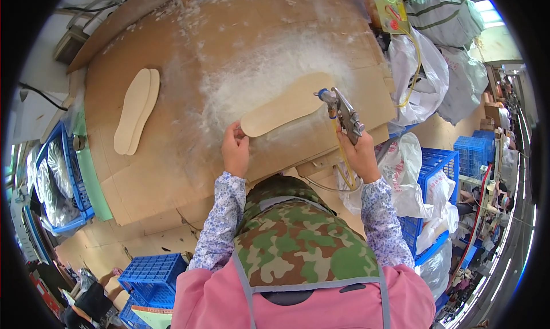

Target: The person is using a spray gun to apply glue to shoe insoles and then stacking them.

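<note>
A tan shoe insole (286, 104) lies on a cardboard-covered bench (172, 163), inside a white patch of dried spray. My left hand (235, 148) pinches the insole's near end at its heel. My right hand (361, 151) grips a metal spray gun (342, 111), whose nozzle points at the insole's far end. A yellow hose (345, 163) hangs down from the gun. Two more tan insoles (136, 111) lie stacked on the bench's left part, away from both hands.
Blue plastic crates (150, 277) stand on the floor at lower left and right (441, 163). White sacks (427, 77) pile up at the right of the bench. A fan in a blue frame (54, 180) stands at the left.
</note>
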{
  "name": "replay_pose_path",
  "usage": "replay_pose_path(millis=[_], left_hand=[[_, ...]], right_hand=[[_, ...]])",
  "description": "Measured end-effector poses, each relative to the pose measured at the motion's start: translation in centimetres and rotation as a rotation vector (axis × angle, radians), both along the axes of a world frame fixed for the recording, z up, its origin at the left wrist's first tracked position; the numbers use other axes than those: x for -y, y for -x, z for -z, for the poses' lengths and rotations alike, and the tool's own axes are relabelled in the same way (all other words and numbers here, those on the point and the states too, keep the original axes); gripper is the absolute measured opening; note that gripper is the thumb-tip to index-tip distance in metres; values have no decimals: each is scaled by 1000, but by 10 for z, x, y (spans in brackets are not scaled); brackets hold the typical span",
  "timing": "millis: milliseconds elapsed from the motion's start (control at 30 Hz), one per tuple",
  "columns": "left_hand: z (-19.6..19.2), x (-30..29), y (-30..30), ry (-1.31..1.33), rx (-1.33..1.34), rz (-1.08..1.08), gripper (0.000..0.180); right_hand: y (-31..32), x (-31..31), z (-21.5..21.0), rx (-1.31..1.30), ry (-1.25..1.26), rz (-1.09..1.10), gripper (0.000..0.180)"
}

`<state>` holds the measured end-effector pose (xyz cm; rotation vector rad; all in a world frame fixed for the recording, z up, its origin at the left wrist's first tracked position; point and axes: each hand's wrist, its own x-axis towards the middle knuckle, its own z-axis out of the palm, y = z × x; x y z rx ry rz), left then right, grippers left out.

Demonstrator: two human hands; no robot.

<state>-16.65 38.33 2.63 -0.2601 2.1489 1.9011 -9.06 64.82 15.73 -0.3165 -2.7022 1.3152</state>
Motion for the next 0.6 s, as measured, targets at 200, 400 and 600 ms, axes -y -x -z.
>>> replay_pose_path(millis=[200,400,600], left_hand=[[-5,0,1,-34,12,6,41],[-5,1,0,-4,-27,22,42],[1,4,1,49,-72,41,41]], right_hand=[[-2,-21,6,-37,-33,121,15],[-14,-17,11,-17,74,150,17],[-20,14,-3,81,109,-7,18]])
